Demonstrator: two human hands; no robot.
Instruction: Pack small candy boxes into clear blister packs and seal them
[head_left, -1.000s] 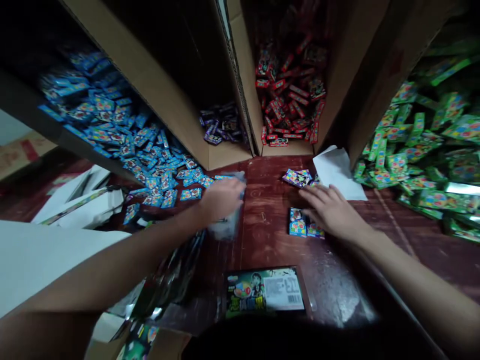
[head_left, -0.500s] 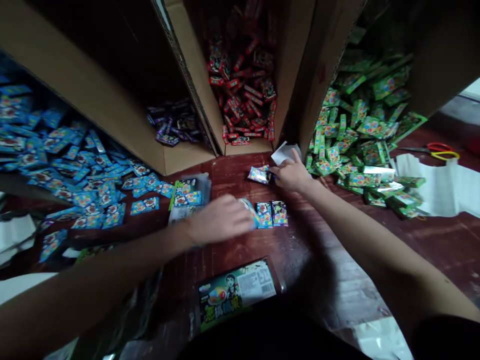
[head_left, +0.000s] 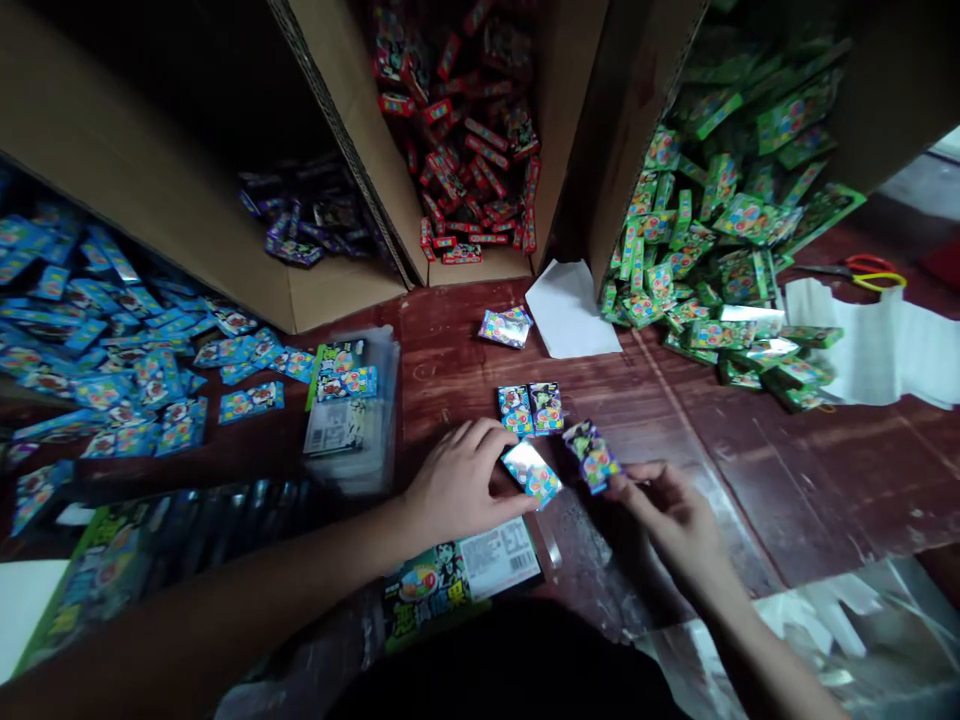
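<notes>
The desk (head_left: 450,350) is carrying everything I'm watching. Tall cartons (head_left: 150,190) are standing along its far side, walling off the reach beyond. Green packs (head_left: 739,220) are spilling from the right one, and blue packs (head_left: 142,340) are spreading across the left. Red packs (head_left: 480,170) are lying in the middle carton, purple packs (head_left: 315,215) in the dark one beside it. My left forearm is crossing over glossy dark bags (head_left: 225,515), hiding part of them. Dark clothing is covering the near edge of a green card (head_left: 435,590). Clear sleeves (head_left: 360,440) are sitting left of my hands, and a white sheet (head_left: 574,315) is lying ahead. Scissors (head_left: 862,272) are resting far right, behind white paper (head_left: 870,340).

My left hand (head_left: 465,480) is clamping the blue box (head_left: 531,473) between thumb and fingers, just nearer me than two boxes (head_left: 529,409) lying side by side. My right hand (head_left: 679,510) is pinching the purple box (head_left: 591,456) by its near end, tilted, right of the blue box.
</notes>
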